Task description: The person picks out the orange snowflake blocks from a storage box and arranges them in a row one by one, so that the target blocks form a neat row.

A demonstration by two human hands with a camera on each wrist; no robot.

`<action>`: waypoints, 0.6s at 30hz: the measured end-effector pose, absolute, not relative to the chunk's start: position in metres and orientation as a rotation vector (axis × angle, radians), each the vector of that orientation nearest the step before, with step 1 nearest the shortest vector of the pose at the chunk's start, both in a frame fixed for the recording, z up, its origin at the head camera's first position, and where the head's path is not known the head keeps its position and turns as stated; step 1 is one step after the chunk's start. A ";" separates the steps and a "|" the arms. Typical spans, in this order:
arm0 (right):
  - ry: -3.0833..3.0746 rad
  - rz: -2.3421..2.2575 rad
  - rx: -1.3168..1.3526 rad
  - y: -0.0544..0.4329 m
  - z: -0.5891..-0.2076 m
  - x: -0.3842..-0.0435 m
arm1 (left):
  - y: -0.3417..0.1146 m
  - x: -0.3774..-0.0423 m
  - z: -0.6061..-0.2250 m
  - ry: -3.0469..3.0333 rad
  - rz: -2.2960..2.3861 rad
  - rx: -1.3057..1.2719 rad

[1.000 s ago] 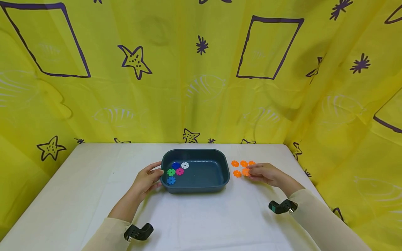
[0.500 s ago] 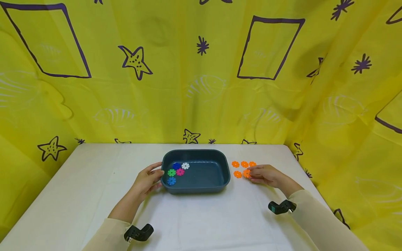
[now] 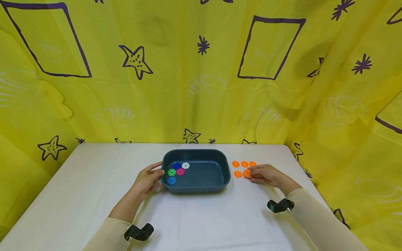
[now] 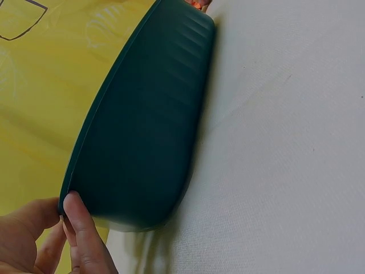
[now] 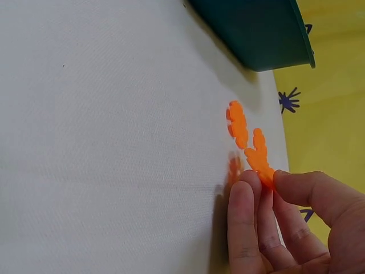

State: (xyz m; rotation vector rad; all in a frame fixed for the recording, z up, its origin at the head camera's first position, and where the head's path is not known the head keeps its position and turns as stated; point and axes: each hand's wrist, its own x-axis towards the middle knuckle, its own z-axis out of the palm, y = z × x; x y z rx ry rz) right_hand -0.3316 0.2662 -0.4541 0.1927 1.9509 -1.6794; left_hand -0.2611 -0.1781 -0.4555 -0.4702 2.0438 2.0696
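Note:
My left hand grips the left end of a dark teal tray, thumb on one side of the rim and fingers on the other. My right hand pinches an orange snowflake-shaped plastic disc between thumb and fingertips, tilted and just above the white tabletop. Around it lie several more orange discs, right of the tray; fingers partly cover one at the back. Inside the tray, toward its left side, are a dark blue disc, a white one, a green one, a pink one and a lighter blue one.
White cloth covers the table. A yellow patterned curtain hangs along the back and both sides. Black wrist cameras are strapped over both sleeves.
The orange disc in my right hand has tilted slightly and shifted a little away from its neighbours. My left hand and the tray keep their places.

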 end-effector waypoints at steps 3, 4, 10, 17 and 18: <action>1.963 -1.664 0.185 0.265 -0.454 -0.332 | -0.178 -0.261 -0.455 2.049 2.068 -0.463; 1.970 -1.659 0.190 0.265 -0.453 -0.332 | -0.178 -0.261 -0.455 2.050 2.068 -0.462; 2.020 -1.618 0.190 0.263 -0.454 -0.333 | -0.178 -0.261 -0.455 2.047 2.072 -0.463; 2.078 -1.577 0.175 0.260 -0.453 -0.332 | -0.179 -0.262 -0.456 2.043 2.074 -0.464; 2.083 -1.574 0.177 0.260 -0.453 -0.332 | -0.179 -0.262 -0.456 2.044 2.073 -0.462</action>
